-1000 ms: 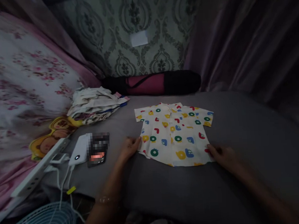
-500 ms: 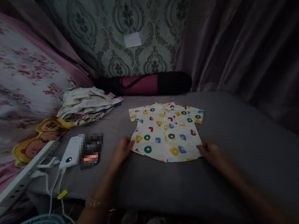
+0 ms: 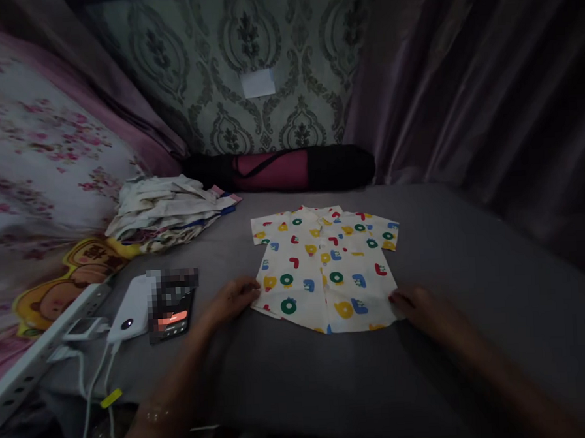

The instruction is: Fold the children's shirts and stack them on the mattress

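A small short-sleeved shirt (image 3: pixel 319 270), white with coloured letter-like prints, lies spread flat with its collar at the far side. My left hand (image 3: pixel 232 297) is at the shirt's lower left side edge, its fingers closed on the fabric there. At the lower right corner, my right hand (image 3: pixel 417 307) pinches the cloth between thumb and fingers. Both forearms come in from the near side, and the right one is somewhat blurred.
The shirt lies on a grey sheet (image 3: pixel 471 268). To the left are a heap of clothes (image 3: pixel 164 209), a phone (image 3: pixel 172 310), a white power bank (image 3: pixel 133 309) with cables and a power strip (image 3: pixel 44 349). A black and pink rolled bag (image 3: pixel 275 171) lies along the wall.
The view has tilted slightly, so everything sits a little lower. My left hand has turned flatter at the shirt's edge. My right hand stays on its corner, and the shirt remains spread.
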The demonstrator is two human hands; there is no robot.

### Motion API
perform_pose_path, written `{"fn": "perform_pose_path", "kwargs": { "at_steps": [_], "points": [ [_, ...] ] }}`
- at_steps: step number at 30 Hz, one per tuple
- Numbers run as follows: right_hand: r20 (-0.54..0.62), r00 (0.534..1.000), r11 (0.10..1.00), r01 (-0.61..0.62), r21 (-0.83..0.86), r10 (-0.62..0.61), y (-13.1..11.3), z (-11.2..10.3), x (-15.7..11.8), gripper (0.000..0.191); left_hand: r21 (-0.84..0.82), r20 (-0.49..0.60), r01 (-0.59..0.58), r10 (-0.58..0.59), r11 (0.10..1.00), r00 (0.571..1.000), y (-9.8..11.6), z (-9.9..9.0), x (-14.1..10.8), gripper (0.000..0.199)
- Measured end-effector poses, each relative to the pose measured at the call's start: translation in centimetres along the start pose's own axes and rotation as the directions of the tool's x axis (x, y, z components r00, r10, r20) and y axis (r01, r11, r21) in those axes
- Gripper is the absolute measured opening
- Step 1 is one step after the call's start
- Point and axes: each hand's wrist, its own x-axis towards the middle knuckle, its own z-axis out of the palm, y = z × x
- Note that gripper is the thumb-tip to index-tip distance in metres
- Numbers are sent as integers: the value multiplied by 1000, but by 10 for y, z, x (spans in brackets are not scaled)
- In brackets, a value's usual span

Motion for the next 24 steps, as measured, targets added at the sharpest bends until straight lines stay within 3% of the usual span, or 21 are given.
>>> {"fn": "perform_pose_path", "kwargs": {
  "at_steps": [2,4,6,8,10,17,24],
  "points": [
    [-78,996,999,27,-35,-29,-10,-5,16,45,-2,-38,10,-10,1000,999,0,-7,17,37],
    [-194,971,991,135,-23,-137,-26,-5,37,47,40,-174,70,-62,997,983,2,-13,42,33],
    [-277,926,966,259,-21,-254,-47,0,57,48,70,-260,222,-197,973,945,6,-16,70,30],
    [-270,905,943,328,-52,-329,-67,10,72,53,58,-327,362,-325,930,887,10,-16,97,37],
    [-225,895,923,376,-80,-384,-80,22,82,58,68,-368,407,-356,911,859,13,-14,118,41],
    [-105,891,896,435,-85,-442,-86,40,82,62,104,-456,387,-302,916,837,8,-6,148,20],
    [-10,869,869,493,-36,-494,-89,34,55,65,77,-545,203,-129,976,828,-8,-6,150,11]
  ]
}}
